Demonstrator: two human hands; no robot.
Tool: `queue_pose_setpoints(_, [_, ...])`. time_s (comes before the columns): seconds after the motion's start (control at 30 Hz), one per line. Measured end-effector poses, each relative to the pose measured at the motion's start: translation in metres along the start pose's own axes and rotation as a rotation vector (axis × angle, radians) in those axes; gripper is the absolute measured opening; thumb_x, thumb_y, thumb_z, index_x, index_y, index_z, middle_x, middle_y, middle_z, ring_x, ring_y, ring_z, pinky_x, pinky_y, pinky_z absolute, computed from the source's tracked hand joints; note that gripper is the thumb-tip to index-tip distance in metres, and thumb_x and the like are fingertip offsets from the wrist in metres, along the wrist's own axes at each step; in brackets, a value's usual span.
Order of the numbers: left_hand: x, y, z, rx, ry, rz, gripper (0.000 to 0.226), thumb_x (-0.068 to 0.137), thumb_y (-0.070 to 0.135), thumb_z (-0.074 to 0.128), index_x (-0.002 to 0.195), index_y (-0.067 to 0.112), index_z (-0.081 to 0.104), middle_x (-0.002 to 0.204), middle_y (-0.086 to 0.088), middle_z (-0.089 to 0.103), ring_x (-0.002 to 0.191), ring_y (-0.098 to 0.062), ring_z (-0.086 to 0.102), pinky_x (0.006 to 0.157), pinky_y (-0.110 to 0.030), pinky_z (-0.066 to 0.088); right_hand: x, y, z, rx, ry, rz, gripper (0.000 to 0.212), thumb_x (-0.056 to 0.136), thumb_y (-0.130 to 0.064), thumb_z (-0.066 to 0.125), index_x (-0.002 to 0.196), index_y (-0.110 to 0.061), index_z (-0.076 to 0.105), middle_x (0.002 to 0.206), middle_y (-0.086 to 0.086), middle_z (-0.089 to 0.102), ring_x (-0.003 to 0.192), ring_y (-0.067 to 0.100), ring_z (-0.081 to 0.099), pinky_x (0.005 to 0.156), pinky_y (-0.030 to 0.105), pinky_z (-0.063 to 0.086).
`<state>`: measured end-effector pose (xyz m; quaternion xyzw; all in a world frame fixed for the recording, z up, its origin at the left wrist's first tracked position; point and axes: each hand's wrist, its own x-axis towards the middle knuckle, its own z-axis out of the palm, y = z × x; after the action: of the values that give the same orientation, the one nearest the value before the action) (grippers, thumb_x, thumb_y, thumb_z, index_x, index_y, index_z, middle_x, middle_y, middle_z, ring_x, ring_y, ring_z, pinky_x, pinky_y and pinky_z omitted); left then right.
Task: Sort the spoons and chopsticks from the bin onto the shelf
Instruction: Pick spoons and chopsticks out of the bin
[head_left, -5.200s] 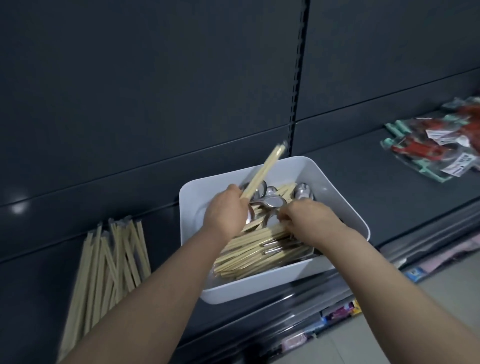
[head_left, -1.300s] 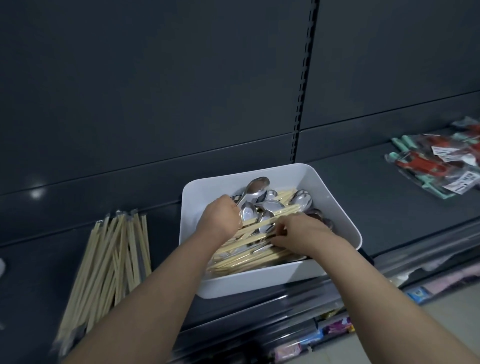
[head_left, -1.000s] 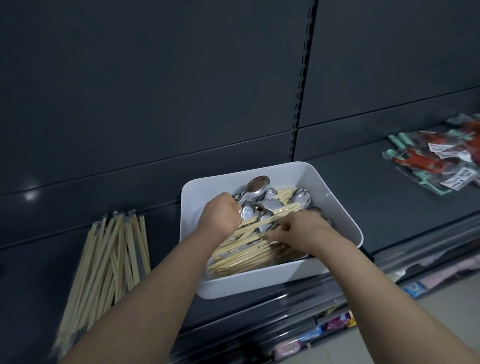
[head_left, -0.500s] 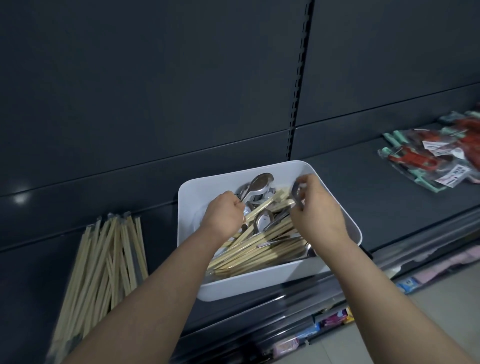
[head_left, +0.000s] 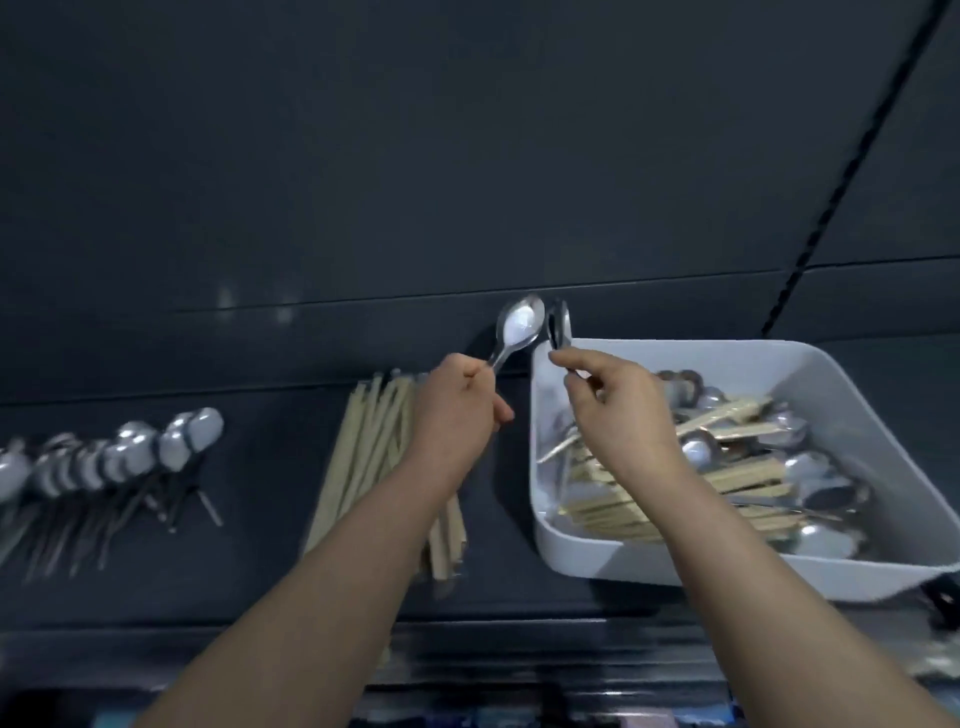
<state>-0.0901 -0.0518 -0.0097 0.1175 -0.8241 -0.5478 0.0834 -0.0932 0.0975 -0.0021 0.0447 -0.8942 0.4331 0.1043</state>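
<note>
- Steel catches the eye first: the left hand (head_left: 457, 410) is curled round the handle of a spoon (head_left: 519, 327), bowl up and facing out, raised above the shelf (head_left: 270, 519).
- The right hand (head_left: 618, 410) pinches a second spoon (head_left: 560, 325) low on its handle between thumb and fingertips. Its bowl is turned edge-on, just beside the first, above the bin's back corner.
- I'd guess the two are held side by side to be lined up the same way, so they can go down as a pair.
- The white bin (head_left: 587, 551) sits on the shelf to the right, with a mixed heap (head_left: 737, 478) of chopsticks and spoons inside. By the look of it, plenty is left to sort.
- A pile of chopsticks (head_left: 374, 441) lies on the shelf just left of the bin, partly under the left forearm, the sticks all running front to back. It has its own patch, which keeps the two kinds apart.
- Further left, a row of spoons (head_left: 104, 462) lies overlapped, bowls to the back and handles to the front. That is most likely where this pair belongs, laid the same way.
- The right hand's pinch on a thin, smooth handle looks the weaker hold; that spoon could swivel or slip on the way across.
</note>
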Motion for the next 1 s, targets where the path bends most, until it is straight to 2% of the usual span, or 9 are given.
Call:
queue_pose_setpoints(0.1, [0.002, -0.040, -0.062, 0.002, 0.106, -0.104, 0.027, 0.093, 0.009, 0.044, 0.067, 0.014, 0.053, 0.059, 0.000, 0.063, 0.055, -0.021, 0.049, 0.061, -0.033, 0.040, -0.010, -0.036, 0.051, 0.035, -0.090, -0.064, 0.031, 0.092, -0.009, 0.054, 0.115, -0.021, 0.070, 0.091, -0.004, 0.072, 0.066, 0.007, 0.056, 0.070, 0.013, 0.037])
queue_pose_setpoints(0.23, [0.002, -0.091, -0.146, 0.052, 0.222, -0.244, 0.017, 0.091, 0.010, 0.044, 0.082, 0.013, 0.059, 0.068, -0.001, 0.065, 0.057, -0.018, 0.049, 0.061, -0.030, 0.039, -0.024, -0.079, 0.132, 0.020, -0.232, -0.107, 0.032, 0.091, -0.006, 0.052, 0.114, -0.019, 0.071, 0.102, 0.001, 0.073, 0.083, 0.014, 0.064, 0.068, 0.008, 0.034])
queue_pose_setpoints(0.33, [-0.003, -0.120, -0.198, 0.084, 0.244, -0.313, 0.012, 0.095, 0.012, 0.041, 0.100, 0.016, 0.051, 0.082, -0.005, 0.068, 0.068, -0.016, 0.055, 0.062, -0.029, 0.042, -0.035, -0.109, 0.195, -0.018, -0.340, -0.105, 0.033, 0.091, -0.008, 0.051, 0.118, -0.018, 0.068, 0.112, 0.001, 0.071, 0.101, 0.018, 0.065, 0.083, 0.017, 0.043])
queue_pose_setpoints(0.4, [-0.005, -0.140, -0.228, 0.102, 0.257, -0.354, 0.016, 0.095, 0.011, 0.039, 0.105, 0.022, 0.046, 0.087, -0.007, 0.068, 0.080, -0.020, 0.059, 0.072, -0.032, 0.048, -0.042, -0.127, 0.232, -0.070, -0.402, -0.121, 0.035, 0.091, -0.008, 0.049, 0.119, -0.019, 0.067, 0.116, 0.004, 0.069, 0.108, 0.023, 0.062, 0.090, 0.025, 0.046])
queue_pose_setpoints(0.5, [-0.002, -0.166, -0.265, 0.155, 0.309, -0.398, 0.020, 0.091, 0.012, 0.041, 0.107, 0.012, 0.053, 0.095, -0.011, 0.068, 0.090, -0.029, 0.063, 0.083, -0.043, 0.054, -0.048, -0.147, 0.278, -0.119, -0.447, -0.142, 0.038, 0.090, -0.006, 0.046, 0.118, -0.019, 0.067, 0.113, 0.009, 0.069, 0.107, 0.031, 0.060, 0.087, 0.032, 0.049])
queue_pose_setpoints(0.57, [0.001, -0.177, -0.283, 0.223, 0.332, -0.415, 0.026, 0.091, 0.012, 0.043, 0.113, 0.013, 0.055, 0.101, -0.008, 0.067, 0.096, -0.031, 0.062, 0.085, -0.042, 0.052, -0.050, -0.156, 0.306, -0.133, -0.467, -0.136, 0.039, 0.089, -0.004, 0.045, 0.118, -0.019, 0.067, 0.113, 0.009, 0.068, 0.107, 0.032, 0.059, 0.085, 0.034, 0.050])
queue_pose_setpoints(0.67, [0.007, -0.187, -0.303, 0.311, 0.327, -0.409, 0.032, 0.094, 0.012, 0.043, 0.124, 0.011, 0.052, 0.115, -0.012, 0.064, 0.107, -0.034, 0.059, 0.091, -0.040, 0.049, -0.052, -0.168, 0.338, -0.160, -0.511, -0.153, 0.039, 0.089, -0.002, 0.043, 0.116, -0.016, 0.066, 0.114, 0.009, 0.065, 0.112, 0.031, 0.054, 0.086, 0.035, 0.048])
queue_pose_setpoints(0.83, [0.014, -0.197, -0.318, 0.661, 0.185, -0.352, 0.028, 0.094, 0.021, 0.047, 0.117, 0.007, 0.055, 0.117, -0.015, 0.062, 0.109, -0.034, 0.057, 0.084, -0.037, 0.046, -0.054, -0.178, 0.363, -0.203, -0.657, -0.238, 0.029, 0.093, -0.012, 0.045, 0.111, -0.016, 0.068, 0.116, -0.002, 0.064, 0.117, 0.030, 0.047, 0.097, 0.038, 0.043])
queue_pose_setpoints(1.0, [0.015, -0.214, -0.321, 0.961, 0.063, -0.141, 0.040, 0.094, 0.028, 0.050, 0.133, 0.022, 0.048, 0.133, -0.007, 0.047, 0.123, -0.029, 0.039, 0.093, -0.040, 0.041, -0.053, -0.177, 0.362, -0.163, -0.575, -0.175, 0.036, 0.097, -0.016, 0.039, 0.122, -0.026, 0.062, 0.128, -0.002, 0.060, 0.124, 0.025, 0.045, 0.103, 0.041, 0.039])
